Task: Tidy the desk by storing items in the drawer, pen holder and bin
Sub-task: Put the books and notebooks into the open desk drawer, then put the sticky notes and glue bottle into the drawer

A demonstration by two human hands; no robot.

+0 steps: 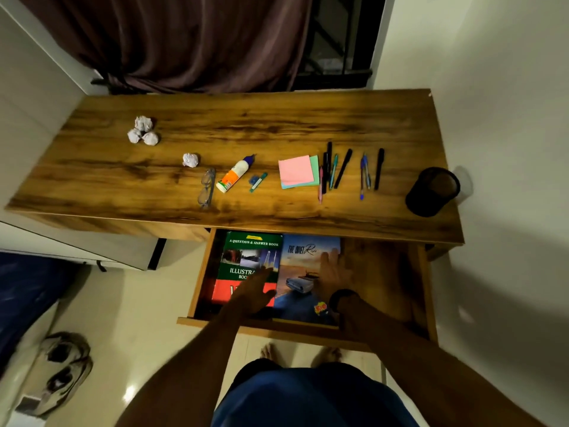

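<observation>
Both hands down in the open wooden drawer (418, 288) under the brown wood-grain desk (154, 180). Left hand (257, 292) flat over the green and red hardcover book (246, 260), fingers together and stretched, blurred. Right hand (331, 277) flat on the blue book with a car on the cover (303, 272), fingers extended and close together, gripping nothing. The two books side by side, touching, in the left part of the drawer.

On the desk top: three crumpled white paper balls (143, 131) in a cluster, one single paper ball (191, 159) apart, clear-framed glasses (207, 188), white glue bottle with blue cap (234, 175), pink and green sticky notes (297, 171), a row of pens (338, 171), black mesh pen holder (432, 191) at the right end, upright.
</observation>
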